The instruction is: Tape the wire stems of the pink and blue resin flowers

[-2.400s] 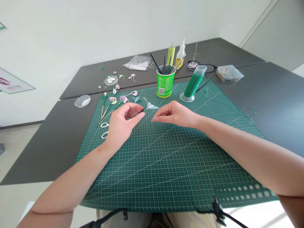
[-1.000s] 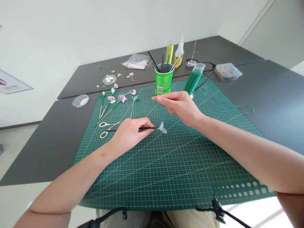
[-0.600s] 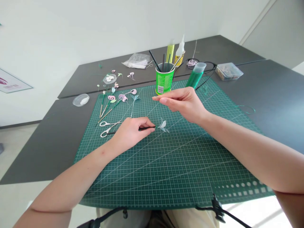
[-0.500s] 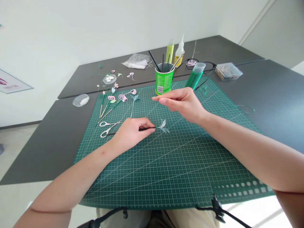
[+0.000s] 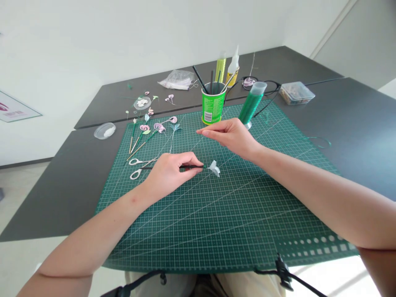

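Observation:
My left hand [image 5: 170,171] pinches a thin black stick [image 5: 191,166] held level just above the cutting mat [image 5: 216,222]. At the stick's right tip is a pale blue petal flower [image 5: 214,168] with a bit of green at its base. My right hand [image 5: 236,136] is raised above and to the right of the flower, thumb and fingertips pressed together pointing left. Whatever those fingertips hold, perhaps something very fine, does not show. White-handled scissors [image 5: 135,174] lie left of my left hand, partly hidden by it. Behind my right hand stands a green thread spool [image 5: 252,103].
A green cup [image 5: 213,108] with several sticks stands at the mat's back edge, near a glue bottle [image 5: 233,70]. Several stemmed flowers [image 5: 144,128] lie at the mat's left. Farther right are eyeglasses [image 5: 272,86] and a clear box [image 5: 297,93]. A shallow dish [image 5: 105,130] sits left.
My right hand has shifted slightly left and down, fingers still pinched. The blue flower has turned on the stick's end, its petals now bunched differently. My left hand has stayed nearly in place.

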Available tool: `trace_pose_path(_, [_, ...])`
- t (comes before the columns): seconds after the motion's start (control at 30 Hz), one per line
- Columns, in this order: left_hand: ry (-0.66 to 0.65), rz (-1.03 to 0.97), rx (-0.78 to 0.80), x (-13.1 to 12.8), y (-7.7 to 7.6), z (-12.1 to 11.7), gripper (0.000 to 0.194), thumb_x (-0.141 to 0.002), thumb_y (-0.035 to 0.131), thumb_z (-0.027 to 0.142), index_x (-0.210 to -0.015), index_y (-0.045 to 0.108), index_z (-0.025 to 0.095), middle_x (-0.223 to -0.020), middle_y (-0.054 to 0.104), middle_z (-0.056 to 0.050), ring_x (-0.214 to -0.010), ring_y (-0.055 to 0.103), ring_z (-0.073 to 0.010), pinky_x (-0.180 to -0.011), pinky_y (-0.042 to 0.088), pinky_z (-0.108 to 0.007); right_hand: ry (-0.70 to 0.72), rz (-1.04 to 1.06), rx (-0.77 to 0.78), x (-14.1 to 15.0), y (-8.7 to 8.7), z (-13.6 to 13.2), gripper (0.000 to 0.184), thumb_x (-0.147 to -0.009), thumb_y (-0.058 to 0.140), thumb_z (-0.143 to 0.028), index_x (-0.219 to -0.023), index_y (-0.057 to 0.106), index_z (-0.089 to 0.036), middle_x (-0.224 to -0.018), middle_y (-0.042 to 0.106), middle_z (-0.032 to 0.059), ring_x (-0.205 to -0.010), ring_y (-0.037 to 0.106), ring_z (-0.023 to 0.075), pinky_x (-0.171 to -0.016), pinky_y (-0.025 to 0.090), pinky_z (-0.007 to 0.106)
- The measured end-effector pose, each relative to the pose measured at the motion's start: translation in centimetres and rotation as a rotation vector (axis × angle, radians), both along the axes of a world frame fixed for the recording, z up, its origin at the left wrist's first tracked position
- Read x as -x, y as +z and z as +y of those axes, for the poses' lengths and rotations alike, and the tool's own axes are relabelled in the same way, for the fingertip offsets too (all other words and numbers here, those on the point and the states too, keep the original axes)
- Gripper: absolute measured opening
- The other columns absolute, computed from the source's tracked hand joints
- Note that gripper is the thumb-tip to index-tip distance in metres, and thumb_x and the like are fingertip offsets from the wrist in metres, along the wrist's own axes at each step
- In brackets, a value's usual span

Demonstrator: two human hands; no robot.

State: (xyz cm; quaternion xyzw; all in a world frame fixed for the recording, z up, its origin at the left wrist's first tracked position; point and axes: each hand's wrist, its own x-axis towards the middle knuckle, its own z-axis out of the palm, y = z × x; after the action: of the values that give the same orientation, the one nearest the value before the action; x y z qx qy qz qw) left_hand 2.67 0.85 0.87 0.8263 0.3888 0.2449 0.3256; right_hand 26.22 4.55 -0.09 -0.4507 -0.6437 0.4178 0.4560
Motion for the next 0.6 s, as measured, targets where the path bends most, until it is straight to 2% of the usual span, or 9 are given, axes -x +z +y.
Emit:
trace_pose_path(0.23, [0.042,-0.040,-0.051,0.1,0.1,-0.1,0.006,-0.092,0.078,0.020,-0.087,0.079,0.024,-0.084,0.082,0.003,-0.074,0.075,-0.0144,-0.073,0.059,-0.025,0.017,-0.058,0.033,-0.2,-0.3,0.3,0.027,-0.089,0.082,-0.043,-0.099,0.091,-0.019,-0.096,0.086,0.0086,-0.075,0.067,0.0165,-0.063,0.050,0.031])
trace_pose_path(0.37, [0.074,-0.102,-0.071,0.0,0.1,-0.2,0.004,-0.091,0.079,0.020,-0.088,0.079,0.023,-0.084,0.082,0.003,-0.075,0.076,-0.0143,-0.069,0.057,-0.025,0.021,-0.074,0.055,-0.2,-0.5,0.4,0.023,-0.091,0.080,-0.038,-0.101,0.091,-0.020,-0.103,0.087,0.0087,-0.087,0.074,0.0206,-0.077,0.059,0.035])
trace_pose_path(0.47, [0.112,-0.122,-0.144,-0.1,0.4,-0.4,0.003,-0.092,0.078,0.024,-0.089,0.079,0.023,-0.085,0.082,0.001,-0.075,0.075,-0.0153,-0.066,0.055,-0.026,0.037,-0.053,0.054,-0.2,-0.6,0.6,0.020,-0.089,0.082,-0.038,-0.097,0.091,-0.022,-0.105,0.087,0.0080,-0.097,0.078,0.0235,-0.089,0.062,0.039])
trace_pose_path(0.6, [0.142,-0.158,-0.231,-0.4,1.1,-0.7,0.010,-0.095,0.071,0.020,-0.091,0.080,0.023,-0.085,0.083,0.001,-0.072,0.072,-0.0140,-0.067,0.054,-0.027,0.059,-0.047,0.062,-0.3,-0.8,0.7,0.019,-0.089,0.082,-0.037,-0.098,0.091,-0.023,-0.105,0.087,0.0078,-0.099,0.079,0.0246,-0.093,0.062,0.040])
